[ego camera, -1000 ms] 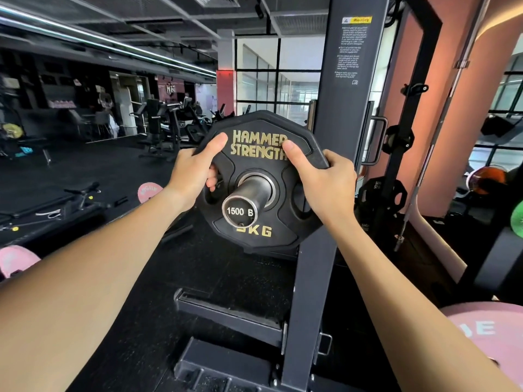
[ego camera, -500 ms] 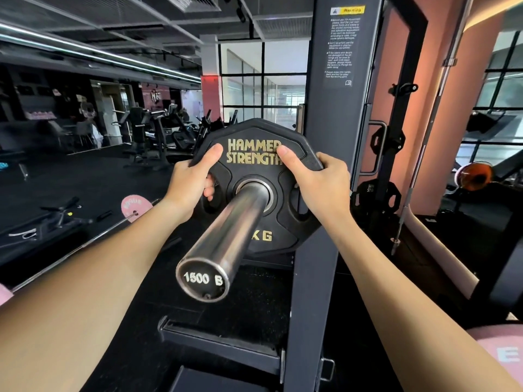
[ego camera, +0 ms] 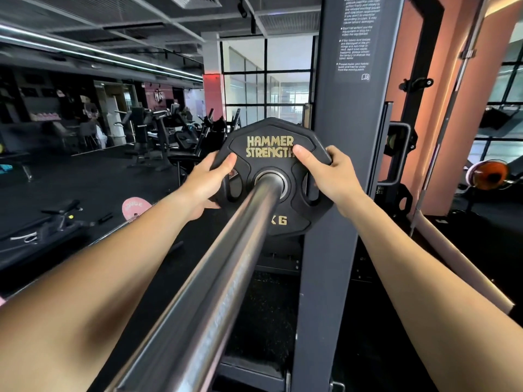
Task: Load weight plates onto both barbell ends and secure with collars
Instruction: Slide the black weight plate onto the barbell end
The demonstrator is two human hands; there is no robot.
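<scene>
With the black weight plate (ego camera: 273,176) threaded on the steel bar (ego camera: 226,267) and far along it, the step in hand appears to be seating the first plate on this end. Left hand (ego camera: 208,185) grips the plate's left rim, thumb on the face, fingers curled behind. Right hand (ego camera: 329,176) grips the right rim likewise. No collar is in view. Next move likely calls for a push until the plate stops, then fetching a collar. Rack post (ego camera: 336,179) stands just beside the plate's right edge, close to the right knuckles; open floor (ego camera: 85,179) lies to the left.
</scene>
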